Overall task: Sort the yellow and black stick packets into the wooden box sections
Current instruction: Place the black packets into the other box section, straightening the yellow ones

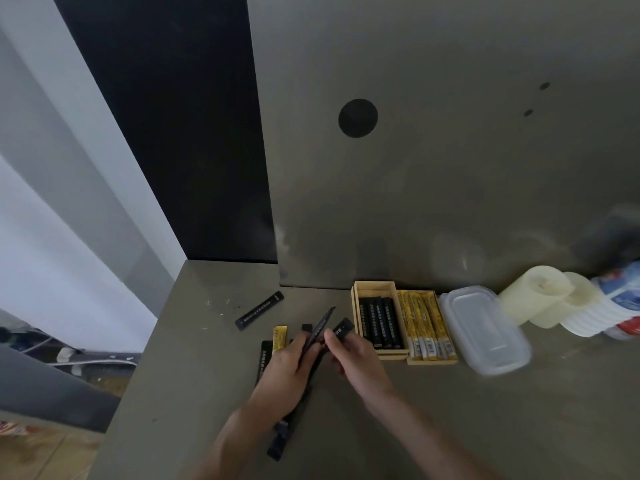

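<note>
Both forearms reach in from the near edge over the grey worktop (194, 341). The left hand (282, 370) lies knuckles up, its fingers curled round a long black stick packet (320, 329) that slants up and away to the right. Below the wrist, black packet ends (278, 441) stick out towards the near edge; whether they belong to one bundle cannot be told. Just to the right, the right hand (358, 360) shows its back, with thumb and forefinger pinching the near end of a second black packet (343, 328) whose far end points towards the box. Partly hidden behind the left hand lie a loose yellow packet (280, 337) and, just beside it, a flat black packet (265, 355). Farther left a lone black packet (259, 310) lies askew, well apart from the rest. Beyond the right hand stands the wooden box (374, 285). Its left section holds black packets (381, 322) lying side by side, and its right section holds yellow packets (424, 323). Just beside the box on the right is a clear lidded plastic tub (485, 327), then a stack of white cups (550, 299) lying on its side near the wall (450, 133).
</note>
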A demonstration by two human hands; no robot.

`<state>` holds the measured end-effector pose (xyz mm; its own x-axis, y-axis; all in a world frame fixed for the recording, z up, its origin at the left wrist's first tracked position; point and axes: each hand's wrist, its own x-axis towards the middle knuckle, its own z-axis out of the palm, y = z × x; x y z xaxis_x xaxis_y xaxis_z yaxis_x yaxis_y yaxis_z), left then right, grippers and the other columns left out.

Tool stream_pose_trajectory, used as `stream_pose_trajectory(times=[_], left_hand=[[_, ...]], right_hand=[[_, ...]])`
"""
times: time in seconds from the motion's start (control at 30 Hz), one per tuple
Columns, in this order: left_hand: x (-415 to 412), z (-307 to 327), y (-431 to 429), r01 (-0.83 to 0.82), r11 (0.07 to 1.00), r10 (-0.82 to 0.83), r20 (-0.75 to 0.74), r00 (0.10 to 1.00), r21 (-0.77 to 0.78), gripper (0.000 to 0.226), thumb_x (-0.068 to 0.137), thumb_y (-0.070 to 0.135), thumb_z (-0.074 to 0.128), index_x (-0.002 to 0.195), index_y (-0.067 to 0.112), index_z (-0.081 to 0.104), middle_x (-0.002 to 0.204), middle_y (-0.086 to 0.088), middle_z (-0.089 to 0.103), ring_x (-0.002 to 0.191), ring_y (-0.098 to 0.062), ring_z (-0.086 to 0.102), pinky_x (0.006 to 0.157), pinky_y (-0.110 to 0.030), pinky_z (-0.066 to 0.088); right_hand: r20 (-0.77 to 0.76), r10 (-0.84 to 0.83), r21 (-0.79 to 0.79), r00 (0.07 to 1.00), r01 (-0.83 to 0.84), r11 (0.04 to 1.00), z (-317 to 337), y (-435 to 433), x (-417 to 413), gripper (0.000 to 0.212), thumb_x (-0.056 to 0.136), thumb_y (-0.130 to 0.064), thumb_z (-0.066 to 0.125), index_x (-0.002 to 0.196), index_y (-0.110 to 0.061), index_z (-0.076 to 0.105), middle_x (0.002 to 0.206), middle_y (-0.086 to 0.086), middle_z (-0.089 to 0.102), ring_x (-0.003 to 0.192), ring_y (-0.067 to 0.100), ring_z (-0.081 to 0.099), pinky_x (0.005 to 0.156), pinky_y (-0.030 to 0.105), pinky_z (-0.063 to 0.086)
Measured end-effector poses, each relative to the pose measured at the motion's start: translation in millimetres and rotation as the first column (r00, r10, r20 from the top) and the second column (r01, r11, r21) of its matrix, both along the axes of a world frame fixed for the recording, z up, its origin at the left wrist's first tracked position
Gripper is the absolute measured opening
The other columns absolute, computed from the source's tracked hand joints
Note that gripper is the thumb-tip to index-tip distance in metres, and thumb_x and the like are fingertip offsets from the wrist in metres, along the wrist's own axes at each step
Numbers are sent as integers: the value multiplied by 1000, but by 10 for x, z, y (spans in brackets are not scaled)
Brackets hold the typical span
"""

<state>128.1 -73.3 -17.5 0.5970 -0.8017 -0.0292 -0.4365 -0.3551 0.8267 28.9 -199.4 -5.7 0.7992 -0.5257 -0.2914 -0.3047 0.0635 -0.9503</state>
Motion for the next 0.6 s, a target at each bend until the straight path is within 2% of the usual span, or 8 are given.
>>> stream_pose_trajectory(times=[0.1, 0.17, 0.23, 0.3, 0.37, 0.43, 0.5, 0.6], left_hand=[[35, -52, 51, 67, 990, -85, 148, 985, 123, 19, 106, 38, 36, 114, 27, 50, 81, 12, 59, 64, -4, 58, 59, -19, 47], [37, -63, 73, 84, 981, -134, 297, 945, 176, 26, 106, 40, 32, 123, 28, 46, 85, 14, 55, 63, -2, 53, 58, -16, 44], [52, -54, 74, 77, 979, -142, 358, 923, 190, 29, 105, 42, 32, 127, 29, 45, 88, 15, 52, 63, 0, 50, 56, -14, 39], [79, -57, 63, 64, 982, -116, 298, 947, 177, 28, 103, 44, 40, 127, 30, 47, 89, 15, 55, 67, -1, 53, 59, -14, 40], [90, -84, 65, 37, 990, -59, 160, 985, 133, 25, 100, 40, 50, 124, 31, 51, 88, 14, 59, 70, -2, 59, 60, -14, 44], [97, -91, 76, -29, 995, 29, -2, 1000, 91, 17, 98, 32, 57, 115, 32, 56, 81, 9, 62, 66, -1, 61, 57, -17, 49], [128, -143, 113, -113, 990, 123, -138, 983, 83, 9, 98, 28, 59, 107, 29, 60, 76, 3, 62, 58, -5, 61, 51, -20, 51], [209, -257, 169, -230, 971, 239, -171, 956, 71, 8, 100, 26, 57, 99, 29, 65, 76, 3, 66, 58, -6, 62, 57, -29, 55]], right_hand=[[24, -25, -2, 999, 26, 1000, -6, -44, -24, 40, 92, -48, 62, 92, -9, 67, 66, -7, 58, 60, 7, 53, 55, 20, 42], [44, -4, -31, 999, 6, 999, -1, -59, -34, 43, 94, -47, 62, 100, -5, 67, 65, -7, 56, 58, 6, 51, 52, 20, 40], [53, -11, -27, 999, 12, 1000, -18, -72, -41, 43, 95, -45, 62, 103, -3, 67, 64, -5, 56, 56, 9, 50, 51, 21, 39], [56, -42, 13, 998, 41, 999, -33, -89, -42, 41, 96, -40, 62, 104, -1, 66, 65, -4, 56, 57, 11, 50, 51, 24, 40], [63, -69, 47, 996, 66, 997, -45, -115, -49, 40, 97, -37, 60, 105, 2, 65, 66, -7, 57, 59, 11, 51, 54, 24, 41], [72, -102, 73, 992, 97, 993, -32, -157, -56, 41, 97, -38, 59, 100, 3, 63, 67, -5, 57, 60, 11, 51, 57, 24, 42], [73, -153, 109, 986, 145, 983, -23, -214, -65, 35, 96, -39, 60, 92, -4, 62, 67, -4, 56, 60, 12, 51, 58, 25, 42], [59, -227, 198, 972, 211, 957, -26, -299, -91, 28, 95, -39, 61, 91, -11, 61, 67, -3, 56, 60, 10, 51, 59, 27, 42]])
